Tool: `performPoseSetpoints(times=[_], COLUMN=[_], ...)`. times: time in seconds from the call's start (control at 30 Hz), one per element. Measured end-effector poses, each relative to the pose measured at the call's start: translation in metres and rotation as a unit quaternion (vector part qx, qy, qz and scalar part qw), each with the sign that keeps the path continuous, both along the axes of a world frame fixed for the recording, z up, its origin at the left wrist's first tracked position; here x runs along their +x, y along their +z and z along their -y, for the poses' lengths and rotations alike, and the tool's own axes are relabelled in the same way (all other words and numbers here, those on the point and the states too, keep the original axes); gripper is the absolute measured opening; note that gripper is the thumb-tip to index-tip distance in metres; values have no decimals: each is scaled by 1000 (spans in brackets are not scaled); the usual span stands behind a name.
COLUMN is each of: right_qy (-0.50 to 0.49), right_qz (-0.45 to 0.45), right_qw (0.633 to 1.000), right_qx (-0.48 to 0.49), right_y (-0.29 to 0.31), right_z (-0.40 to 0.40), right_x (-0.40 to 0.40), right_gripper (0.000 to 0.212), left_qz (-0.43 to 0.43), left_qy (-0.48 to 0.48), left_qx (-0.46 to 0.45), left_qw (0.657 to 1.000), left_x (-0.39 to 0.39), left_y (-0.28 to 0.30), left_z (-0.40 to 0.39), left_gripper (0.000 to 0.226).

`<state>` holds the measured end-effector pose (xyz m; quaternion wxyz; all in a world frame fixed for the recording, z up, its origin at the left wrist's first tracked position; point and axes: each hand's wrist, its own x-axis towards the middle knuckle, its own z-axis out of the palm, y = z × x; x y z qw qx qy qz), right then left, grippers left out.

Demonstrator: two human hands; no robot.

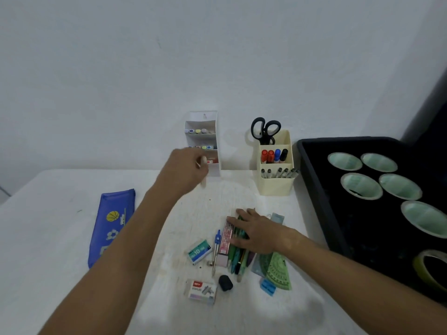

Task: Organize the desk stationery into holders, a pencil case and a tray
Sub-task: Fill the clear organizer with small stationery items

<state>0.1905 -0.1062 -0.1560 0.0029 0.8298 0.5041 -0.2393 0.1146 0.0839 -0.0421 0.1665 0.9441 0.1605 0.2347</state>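
My left hand (pixel 185 169) is raised in front of the white tiered marker holder (pixel 212 141) and pinches a pale marker (pixel 204 174) that hangs down from its fingers. My right hand (pixel 254 232) lies flat with straight fingers on a pile of green pens and pencils (pixel 238 256) and a pink ruler (pixel 226 238). A cream holder (pixel 275 182) at the back carries scissors (pixel 264 129), several markers and pens. The blue pencil case (pixel 110 226) lies at the left. The black tray (pixel 362 213) stands at the right.
Near the pile lie a compass (pixel 216 250), a teal staples box (pixel 198 252), a stapler box (pixel 201 291), a black sharpener (pixel 225 283), a blue eraser (pixel 268 286) and a green protractor (pixel 275 269). The tray carries several tape rolls (pixel 361 186). A wall stands right behind the holders.
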Motion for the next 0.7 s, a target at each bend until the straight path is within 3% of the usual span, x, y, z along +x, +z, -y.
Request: performPoseSetpoints(times=[0.13,0.23,0.47,0.7], right_qy=[3,-2,-7,-9], right_qz=[7,4,3,1], right_qw=[1000,1000,1000,1000], right_qx=[-4,-7,-2,-1], right_y=[0,0,1,3], right_z=[0,0,-1,0], right_x=[-1,0,-3,-2], right_gripper=[70,70,70,71], left_qz=[177,224,194,125], left_qy=[36,46,60,90], left_qx=[-60,-77,-100,-100], left_qw=[982,970,974,983], left_x=[5,9,33,48], left_y=[-1,-13,-55,-74], left_z=[-6,-8,-23,-27], left_gripper=[9,9,23,23])
